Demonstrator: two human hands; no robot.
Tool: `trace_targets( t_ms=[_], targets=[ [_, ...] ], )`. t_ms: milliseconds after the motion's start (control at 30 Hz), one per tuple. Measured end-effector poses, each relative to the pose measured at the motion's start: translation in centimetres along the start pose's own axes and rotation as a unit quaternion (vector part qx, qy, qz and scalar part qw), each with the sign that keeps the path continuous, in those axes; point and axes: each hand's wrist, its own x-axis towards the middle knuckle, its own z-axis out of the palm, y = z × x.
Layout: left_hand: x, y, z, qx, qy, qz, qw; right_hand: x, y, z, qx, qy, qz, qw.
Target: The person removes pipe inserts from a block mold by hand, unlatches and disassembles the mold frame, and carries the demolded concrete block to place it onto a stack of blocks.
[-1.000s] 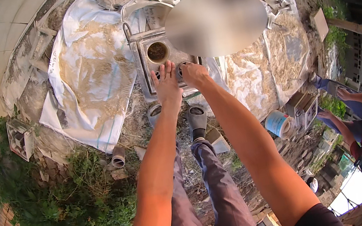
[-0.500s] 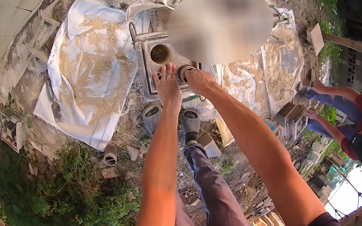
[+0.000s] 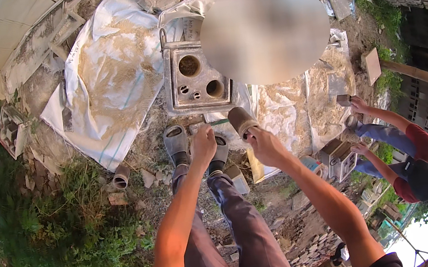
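Observation:
My right hand (image 3: 268,144) grips the open end of a brown cylindrical tube (image 3: 242,118), holding it tilted just off the near right corner of a mould. That mould (image 3: 170,92) is a rectangular metal frame on the ground, its grey fill showing two large round holes and a pair of small ones. Over my shoes hangs my left hand (image 3: 204,144), fingers curled in, apart from the mould and with nothing visible in it. A large blurred patch hides whatever lies right of the mould.
Sand-strewn white sacks (image 3: 120,81) lie left and right of the mould. Another short tube (image 3: 121,177) rests on the ground at left. At right, a person in a red shirt (image 3: 425,140) reaches toward a box-shaped block (image 3: 337,158) and holds a small block (image 3: 343,100).
My right hand has lifted the tube out of the mould and moved it nearer, baring a round hole. My left hand has left the mould's surface, drawn back and curled.

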Motion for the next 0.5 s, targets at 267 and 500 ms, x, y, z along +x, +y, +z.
trace_targets(
  t_ms=[267,500],
  targets=[
    [-7.8,-6.7,7.4,-0.575,-0.077,-0.336,0.742,0.7,4.3,13.2,0.052,-0.121,0.192,0.973],
    [-10.3,-13.2,5.9,-0.775,-0.029,-0.307,0.552,-1.2,2.6,22.1,-0.069,-0.2,-0.028,0.977]
  ],
)
